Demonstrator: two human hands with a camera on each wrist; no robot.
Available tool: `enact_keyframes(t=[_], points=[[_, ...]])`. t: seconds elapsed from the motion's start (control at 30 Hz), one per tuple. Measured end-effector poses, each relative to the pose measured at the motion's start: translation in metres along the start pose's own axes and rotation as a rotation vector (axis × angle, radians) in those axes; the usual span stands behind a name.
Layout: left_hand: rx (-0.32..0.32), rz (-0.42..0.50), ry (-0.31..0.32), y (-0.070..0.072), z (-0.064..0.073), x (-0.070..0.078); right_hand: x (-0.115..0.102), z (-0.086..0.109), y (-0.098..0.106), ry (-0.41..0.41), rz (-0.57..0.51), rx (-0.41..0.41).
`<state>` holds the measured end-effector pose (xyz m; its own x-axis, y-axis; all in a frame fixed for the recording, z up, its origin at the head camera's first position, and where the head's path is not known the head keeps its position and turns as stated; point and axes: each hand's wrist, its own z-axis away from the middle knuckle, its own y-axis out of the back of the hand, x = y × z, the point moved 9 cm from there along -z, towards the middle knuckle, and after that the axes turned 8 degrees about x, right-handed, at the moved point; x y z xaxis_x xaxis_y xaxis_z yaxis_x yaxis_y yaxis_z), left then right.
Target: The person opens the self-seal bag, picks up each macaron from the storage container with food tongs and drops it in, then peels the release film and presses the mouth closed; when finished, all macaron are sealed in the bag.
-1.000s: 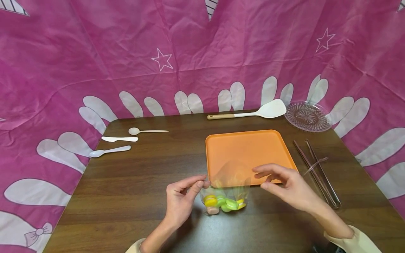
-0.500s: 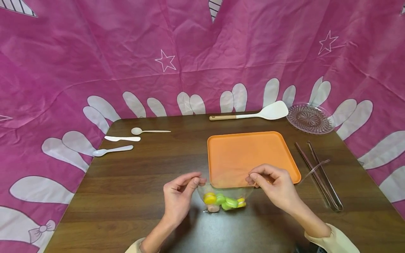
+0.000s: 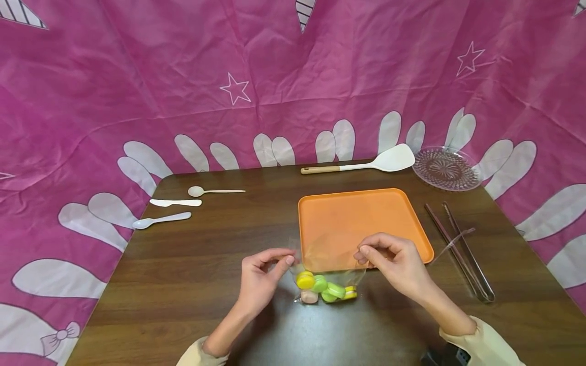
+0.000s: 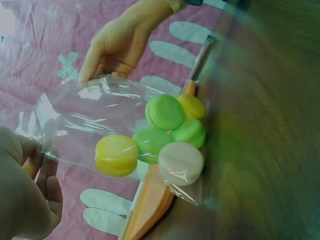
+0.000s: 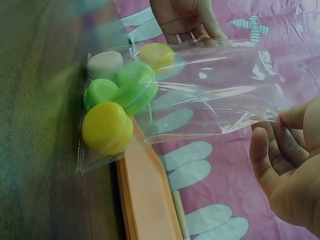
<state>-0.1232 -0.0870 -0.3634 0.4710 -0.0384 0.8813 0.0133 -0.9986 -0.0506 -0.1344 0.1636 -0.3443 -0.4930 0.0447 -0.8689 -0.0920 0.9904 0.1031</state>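
A clear plastic bag (image 5: 210, 100) with several macarons in it hangs between both hands, just above the near part of the table. Yellow macarons (image 3: 305, 279), green macarons (image 4: 166, 112) and a pale beige macaron (image 4: 181, 163) lie bunched in its bottom. My left hand (image 3: 263, 279) pinches one side of the bag's upper edge between thumb and fingers. On the opposite side, my right hand (image 3: 396, 264) pinches the edge the same way. Behind the bag lies an orange tray (image 3: 361, 218), partly seen through the film.
White spatula (image 3: 393, 157) with a wooden handle lies at the back, beside a clear patterned plate (image 3: 446, 168). Metal tongs (image 3: 462, 254) lie right of the tray. At left are two spoons (image 3: 196, 191) and a white knife (image 3: 176, 203).
My right hand, held apart from the bag with fingers spread a second ago, has come leftward and now pinches its edge. The bag is stretched wider; the left hand keeps its hold.
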Motion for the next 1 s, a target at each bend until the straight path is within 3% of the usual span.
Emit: enact_keyframes(t=[0.13, 0.23, 0.47, 0.7, 1.0], points=[[0.084, -0.027, 0.018, 0.007, 0.001, -0.001, -0.001, 0.001, 0.001, 0.000, -0.028, -0.009], [0.113, -0.024, 0.023, 0.010, 0.003, 0.001, -0.003, 0.002, -0.001, 0.025, -0.069, -0.027], [0.064, -0.006, 0.006, 0.006, 0.002, 0.003, 0.000, 0.001, -0.001, 0.004, -0.028, -0.028], [-0.011, -0.001, -0.075, -0.001, 0.001, 0.010, 0.001, 0.000, -0.001, -0.002, -0.042, -0.032], [0.000, 0.045, -0.028, 0.000, -0.001, 0.010, -0.006, -0.001, -0.001, 0.045, -0.053, -0.070]])
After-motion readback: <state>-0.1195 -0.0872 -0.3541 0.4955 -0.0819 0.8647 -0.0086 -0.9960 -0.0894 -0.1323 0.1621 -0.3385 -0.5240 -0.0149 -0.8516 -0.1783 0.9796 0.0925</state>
